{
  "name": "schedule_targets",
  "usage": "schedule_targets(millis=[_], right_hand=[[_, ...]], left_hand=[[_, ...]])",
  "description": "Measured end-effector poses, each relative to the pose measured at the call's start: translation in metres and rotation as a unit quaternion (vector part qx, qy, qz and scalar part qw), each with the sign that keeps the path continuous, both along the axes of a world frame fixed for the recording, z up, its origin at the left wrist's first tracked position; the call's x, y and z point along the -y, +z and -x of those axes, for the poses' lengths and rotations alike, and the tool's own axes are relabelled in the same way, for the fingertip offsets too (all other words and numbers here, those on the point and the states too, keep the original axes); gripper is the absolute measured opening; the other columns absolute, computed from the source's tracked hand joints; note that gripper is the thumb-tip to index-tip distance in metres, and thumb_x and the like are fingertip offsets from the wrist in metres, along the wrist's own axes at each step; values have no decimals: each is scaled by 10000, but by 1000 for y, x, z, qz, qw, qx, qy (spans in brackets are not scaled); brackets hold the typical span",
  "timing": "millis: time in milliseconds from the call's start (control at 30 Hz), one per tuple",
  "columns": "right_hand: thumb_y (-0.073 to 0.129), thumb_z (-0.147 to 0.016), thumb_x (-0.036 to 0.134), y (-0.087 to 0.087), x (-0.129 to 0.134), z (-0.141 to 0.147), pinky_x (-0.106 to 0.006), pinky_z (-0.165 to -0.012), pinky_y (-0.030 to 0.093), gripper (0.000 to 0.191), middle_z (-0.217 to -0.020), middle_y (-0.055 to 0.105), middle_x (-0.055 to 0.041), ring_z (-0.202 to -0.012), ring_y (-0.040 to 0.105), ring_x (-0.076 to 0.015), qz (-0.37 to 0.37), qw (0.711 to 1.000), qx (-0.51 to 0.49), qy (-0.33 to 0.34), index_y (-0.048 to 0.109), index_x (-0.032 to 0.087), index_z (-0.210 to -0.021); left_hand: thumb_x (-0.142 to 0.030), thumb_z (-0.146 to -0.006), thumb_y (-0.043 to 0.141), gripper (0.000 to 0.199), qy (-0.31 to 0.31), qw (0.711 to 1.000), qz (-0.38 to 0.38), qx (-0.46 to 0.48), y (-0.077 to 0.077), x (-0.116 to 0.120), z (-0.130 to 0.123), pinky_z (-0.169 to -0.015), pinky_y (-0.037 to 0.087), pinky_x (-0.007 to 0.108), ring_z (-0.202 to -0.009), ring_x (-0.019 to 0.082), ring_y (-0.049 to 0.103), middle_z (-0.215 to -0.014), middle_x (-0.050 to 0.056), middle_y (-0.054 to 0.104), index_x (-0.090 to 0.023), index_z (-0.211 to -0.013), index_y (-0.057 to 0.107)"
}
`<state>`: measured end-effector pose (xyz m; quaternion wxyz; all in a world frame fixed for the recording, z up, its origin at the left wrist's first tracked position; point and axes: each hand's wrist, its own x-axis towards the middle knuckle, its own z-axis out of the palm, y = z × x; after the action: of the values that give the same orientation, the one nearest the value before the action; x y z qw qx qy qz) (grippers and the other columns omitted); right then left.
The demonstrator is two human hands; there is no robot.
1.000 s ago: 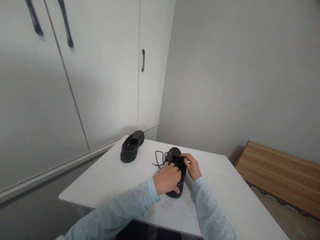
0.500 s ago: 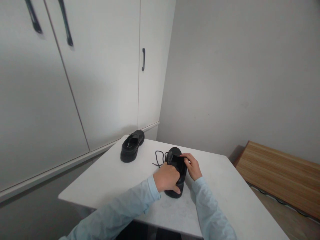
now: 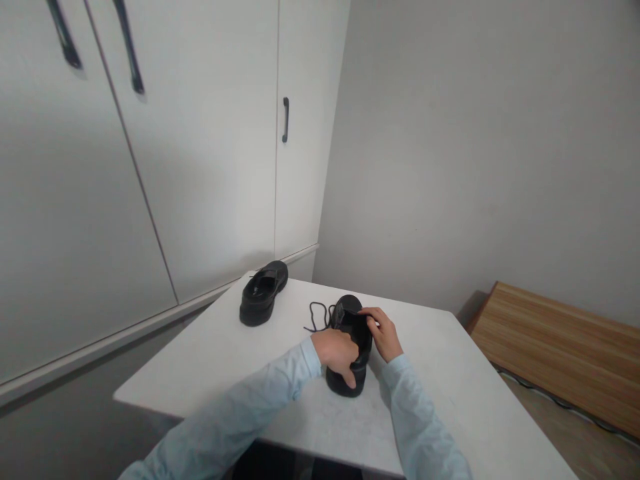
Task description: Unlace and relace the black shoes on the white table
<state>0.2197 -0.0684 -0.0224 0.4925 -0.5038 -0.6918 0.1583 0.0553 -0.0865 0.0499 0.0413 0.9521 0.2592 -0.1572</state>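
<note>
A black lace-up shoe (image 3: 359,328) stands on the white table (image 3: 240,363), its toe pointing away from me and its opening facing up. My left hand (image 3: 338,355) grips its heel end, fingers reaching inside and thumb down over the back; the fingertips are hidden in the shoe. At the right rim of the opening, my right hand (image 3: 383,333) pinches the upper between thumb and fingers. A loose black shoelace (image 3: 311,313) trails onto the table on the shoe's left. Farther left, a second black shoe (image 3: 257,300) rests untouched near the table's back edge.
Behind the table rise white cabinet doors (image 3: 210,167) with dark handles and a plain grey wall (image 3: 475,147). To the right, beyond the table edge, is a wood-grain board (image 3: 560,353) with a dark cable along its lower side.
My left hand has shifted slightly within the shoe's opening, its knuckles lower and its fingers straighter. My right hand keeps its pinch on the rim, and both shoes stay in place.
</note>
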Motion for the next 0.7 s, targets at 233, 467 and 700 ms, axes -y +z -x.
schedule_targets(millis=[233,467,700], right_hand=[[415,-792,191,0,-1,-1,-319,-734,477,306,-958,621,-61,-947,558,-215,0,1000,9,4,671,220,-958],[415,-766,159,-1,-1,-1,-352,-848,444,323,-975,590,-47,-998,538,-209,-1,1000,12,24,688,249,-915],[439,-716,146,0,-2,0,-377,-902,416,288,-1015,555,-59,-1032,519,-218,15,999,3,32,693,227,-824]], left_hand=[[-534,-735,591,446,-48,999,12,0,-3,-6,1,-618,470,303,-802,276,654,-854,153,708,-117,-835,712],[-564,-700,611,451,-29,997,23,61,-6,-6,10,-537,434,273,-658,243,643,-731,119,698,-120,-725,688],[-556,-713,606,414,-47,989,107,86,-11,-16,10,-508,391,232,-559,160,577,-650,38,662,-145,-698,659]])
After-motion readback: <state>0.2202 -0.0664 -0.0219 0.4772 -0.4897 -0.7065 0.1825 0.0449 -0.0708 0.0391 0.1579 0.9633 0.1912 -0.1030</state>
